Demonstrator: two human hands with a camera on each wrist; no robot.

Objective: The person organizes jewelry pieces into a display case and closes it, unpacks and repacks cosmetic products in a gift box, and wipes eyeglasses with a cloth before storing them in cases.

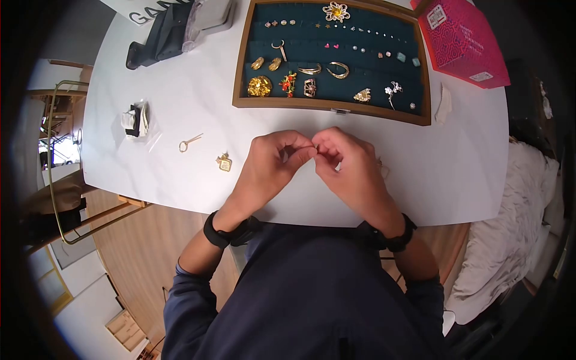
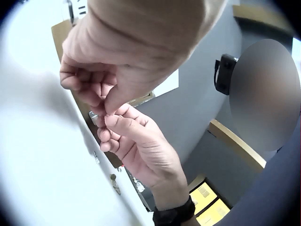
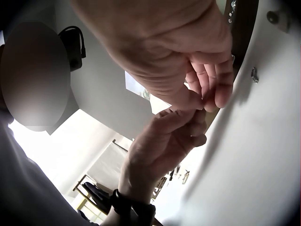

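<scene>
My left hand [image 1: 267, 165] and right hand [image 1: 351, 159] meet over the white table, just in front of a wooden jewelry case [image 1: 288, 107]. Thumbs and fingertips of both pinch a tiny piece of jewelry [image 1: 316, 146], mostly covered by the fingers; I cannot tell its kind. In the left wrist view, the fingertips of the right hand [image 2: 143, 146] come up against the left ones. Left of my left hand lie a gold square pendant [image 1: 224, 162] and a gold ring-shaped piece with a long stem [image 1: 191, 143]. Another small piece [image 1: 383, 169] peeks out beside my right hand.
Earrings, rings and brooches, such as a gold flower brooch [image 1: 336, 12], fill the case's dark green lining. A pink bag [image 1: 465, 42] stands at the back right, a black device [image 1: 162, 39] at the back left. A clear plastic packet [image 1: 137, 123] lies at left.
</scene>
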